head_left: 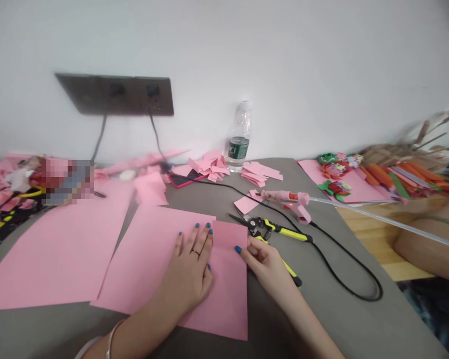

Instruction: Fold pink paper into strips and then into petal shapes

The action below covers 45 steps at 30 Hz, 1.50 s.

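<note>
My left hand (190, 267) lies flat, fingers stretched out, pressing on a folded pink paper sheet (145, 259) on the grey table. My right hand (260, 257) rests at the sheet's right edge with its fingers curled and the thumb on the paper; whether it grips anything I cannot make out. Yellow-and-black pliers (280, 232) lie just beyond and under the right hand. A pink glue gun (290, 199) with a black cord lies farther back.
A second pink sheet (60, 249) lies to the left. Pink paper scraps (213, 167) and a plastic bottle (238, 137) stand by the wall. Coloured paper crafts (338, 174) sit at the right. Another person's arm (430, 244) rests at the right edge.
</note>
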Motion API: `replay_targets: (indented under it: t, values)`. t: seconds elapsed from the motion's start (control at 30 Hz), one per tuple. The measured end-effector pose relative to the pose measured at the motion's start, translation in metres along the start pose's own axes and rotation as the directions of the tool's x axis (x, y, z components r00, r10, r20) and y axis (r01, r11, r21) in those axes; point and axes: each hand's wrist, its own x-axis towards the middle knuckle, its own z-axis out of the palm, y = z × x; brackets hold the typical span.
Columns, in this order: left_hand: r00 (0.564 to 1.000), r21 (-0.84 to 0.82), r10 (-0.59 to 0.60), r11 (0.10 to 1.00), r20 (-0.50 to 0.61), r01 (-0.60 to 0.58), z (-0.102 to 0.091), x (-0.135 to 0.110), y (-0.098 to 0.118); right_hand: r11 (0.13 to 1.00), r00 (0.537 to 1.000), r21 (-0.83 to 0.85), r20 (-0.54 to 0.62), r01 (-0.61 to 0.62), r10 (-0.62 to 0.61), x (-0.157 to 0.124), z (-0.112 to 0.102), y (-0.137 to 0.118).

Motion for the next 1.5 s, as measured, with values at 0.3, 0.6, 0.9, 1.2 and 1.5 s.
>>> replay_targets:
  t: [0.3, 0.6, 0.9, 1.2, 1.5]
  values:
    - [1.0, 0.007, -0.005, 1.0, 0.013, 0.005, -0.001, 0.001, 0.0, 1.0, 1.0, 0.006, -0.008, -0.025, 0.025, -0.008, -0.003, -0.002]
    - [1.0, 0.004, 0.01, 1.0, -0.015, -0.01, 0.0, 0.0, -0.002, 0.999, 0.999, -0.004, 0.006, -0.035, 0.035, -0.01, -0.003, -0.003]
    - [0.999, -0.035, 0.037, 0.999, -0.033, -0.038, -0.006, -0.009, 0.002, 0.999, 0.997, -0.038, -0.072, -0.016, 0.013, -0.005, 0.001, 0.004]
    - [0.999, -0.027, 0.014, 0.999, -0.048, -0.016, 0.004, -0.012, 0.004, 0.997, 0.999, -0.074, -0.042, -0.006, 0.003, -0.005, 0.001, -0.002]
    - [0.999, -0.009, 0.022, 1.0, -0.041, -0.023, 0.002, -0.011, 0.007, 0.997, 1.0, -0.072, 0.008, 0.001, 0.0, -0.007, -0.004, -0.002]
